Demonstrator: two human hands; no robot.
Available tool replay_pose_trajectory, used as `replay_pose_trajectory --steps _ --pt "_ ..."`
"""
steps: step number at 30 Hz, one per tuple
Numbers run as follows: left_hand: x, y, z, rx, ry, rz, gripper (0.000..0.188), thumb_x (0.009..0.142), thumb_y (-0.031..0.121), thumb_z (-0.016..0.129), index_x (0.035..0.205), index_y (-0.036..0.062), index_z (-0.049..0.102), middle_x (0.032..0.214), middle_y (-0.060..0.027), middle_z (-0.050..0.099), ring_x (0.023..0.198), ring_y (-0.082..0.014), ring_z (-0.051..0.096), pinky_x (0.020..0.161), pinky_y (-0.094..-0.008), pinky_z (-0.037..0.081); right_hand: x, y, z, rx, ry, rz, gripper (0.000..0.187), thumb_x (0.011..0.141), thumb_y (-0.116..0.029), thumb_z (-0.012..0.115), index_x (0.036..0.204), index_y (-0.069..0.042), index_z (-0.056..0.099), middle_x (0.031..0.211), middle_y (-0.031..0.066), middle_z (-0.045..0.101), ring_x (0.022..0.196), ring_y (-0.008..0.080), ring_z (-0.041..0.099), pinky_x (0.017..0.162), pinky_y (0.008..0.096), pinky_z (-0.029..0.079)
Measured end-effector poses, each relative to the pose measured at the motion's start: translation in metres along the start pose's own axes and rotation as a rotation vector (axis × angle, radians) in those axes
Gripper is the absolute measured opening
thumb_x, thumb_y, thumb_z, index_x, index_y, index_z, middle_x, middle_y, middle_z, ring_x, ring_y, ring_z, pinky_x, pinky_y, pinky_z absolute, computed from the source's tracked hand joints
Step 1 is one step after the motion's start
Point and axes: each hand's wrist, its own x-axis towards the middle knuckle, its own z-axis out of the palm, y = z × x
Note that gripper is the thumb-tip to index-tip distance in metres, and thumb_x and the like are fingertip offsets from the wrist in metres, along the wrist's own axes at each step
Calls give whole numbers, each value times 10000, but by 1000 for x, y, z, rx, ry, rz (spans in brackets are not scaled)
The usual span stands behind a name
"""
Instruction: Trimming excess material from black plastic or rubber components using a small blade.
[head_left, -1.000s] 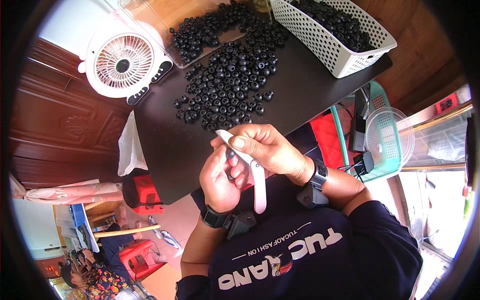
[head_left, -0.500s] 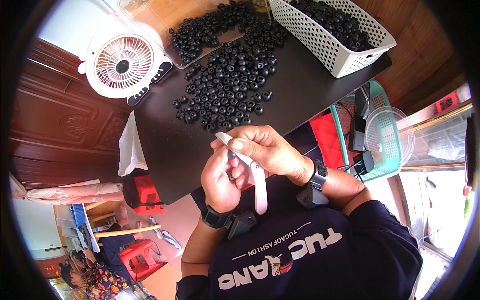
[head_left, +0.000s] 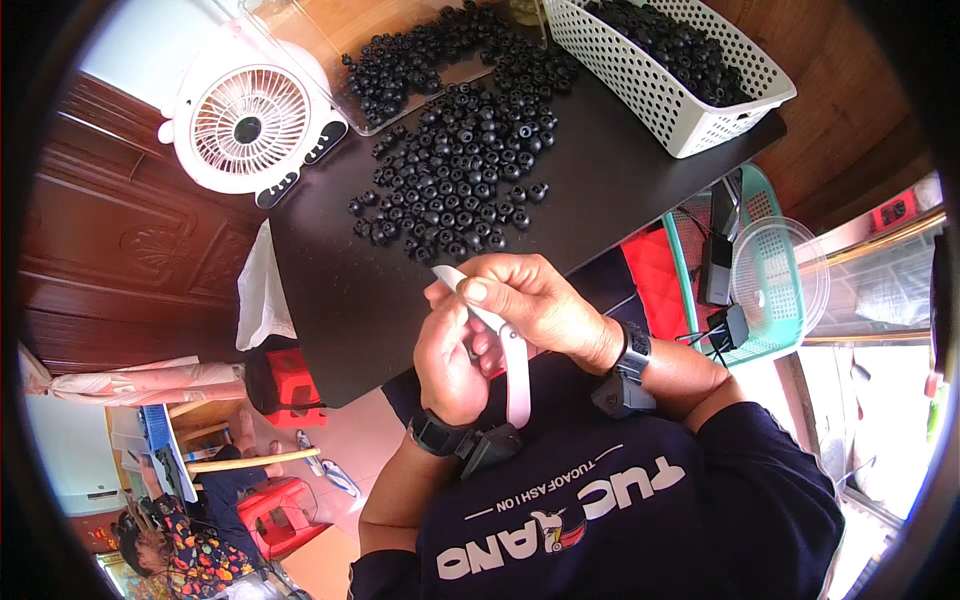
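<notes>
Gripping pale knife (head_left: 517, 380) in my right hand (head_left: 538, 305), mid-frame; can't tell what my curled left hand (head_left: 448, 365) holds. Likely cutting; next move calls for steadiness.

Surface spread across the upper middle, hands below it at the centre.
On the surface (head_left: 610, 170) a heap (head_left: 465, 165) lies mid-frame, with the tray (head_left: 335, 28) above it holding more pieces (head_left: 385, 85); the basket (head_left: 640, 85), upper right, holds others. The fan (head_left: 247, 130) is upper left, beside the tray. The knife (head_left: 516, 370), below the heap, sits in the right grip (head_left: 535, 300), right of the left grip (head_left: 450, 365). Right of the surface is a crate (head_left: 765, 345) with an adapter (head_left: 716, 270) inside; a stool (head_left: 280, 515) is lower left.
</notes>
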Motion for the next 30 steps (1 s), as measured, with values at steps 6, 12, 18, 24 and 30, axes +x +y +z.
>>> replay_pose_trajectory --steps 6,12,18,24,30 --pt "7 7 -12 -157 -249 -11 356 927 412 375 781 92 433 569 5 361 444 -114 324 400 -242 256 2 -12 -10 48 90 -165 306 954 -273 530 1032 7 627 1073 141 654 846 169 648 750 289 528" --pt "18 42 -32 -253 -196 59 367 922 389 397 891 37 497 691 -80 462 532 -161 424 466 -244 361 3 -22 -30 -28 273 -267 278 967 -250 500 915 -6 623 1026 174 664 924 231 651 861 359 509" --pt "37 75 -47 142 -104 152 119 854 90 475 950 36 519 650 -39 454 463 -111 398 385 -222 299 3 -24 -39 -10 249 -222 271 966 -252 504 919 -14 626 982 164 670 859 220 661 805 336 530" --pt "66 76 -60 795 -129 162 113 821 46 503 925 37 547 619 26 458 495 -51 405 433 -213 295 2 -24 -39 -4 212 -194 261 966 -236 505 937 -6 625 976 169 668 845 214 659 779 320 533" --pt "64 78 -27 1837 -81 368 265 805 171 582 1009 44 469 654 -194 577 652 -393 586 620 -465 449 1 -22 -43 4 206 -176 260 966 -232 504 943 1 617 970 167 665 840 214 658 771 321 533"
